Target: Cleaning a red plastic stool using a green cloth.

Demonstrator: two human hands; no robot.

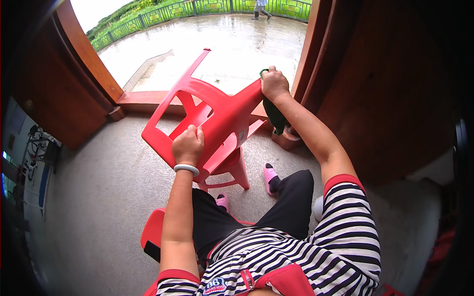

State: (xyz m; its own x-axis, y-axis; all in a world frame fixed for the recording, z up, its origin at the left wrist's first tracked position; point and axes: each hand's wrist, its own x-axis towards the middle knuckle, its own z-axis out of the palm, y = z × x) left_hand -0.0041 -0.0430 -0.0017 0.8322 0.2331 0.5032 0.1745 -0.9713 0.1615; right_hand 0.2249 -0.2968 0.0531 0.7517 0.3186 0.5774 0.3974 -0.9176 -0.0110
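Observation:
In front of me a red plastic stool (237, 107) is tilted on its side, one leg pointing up and away towards the doorway. My left hand (188, 145), with a pale bangle at the wrist, is closed on the stool's near edge. At its far right corner, my right hand (274, 84) presses a dark green cloth (274, 114) against the plastic; the cloth hangs below the fist. Under the tilted stool, red legs of what looks like a second stool (240, 170) stand on the floor. Where the two touch is partly hidden.
A raised wooden threshold (148, 97) crosses the doorway ahead, between brown door panels (374, 88). Red seating (152, 227) shows under me, with a dark object on it. My feet wear pink slippers (270, 179). Outside, a person (261, 9) walks on wet paving by a fence.

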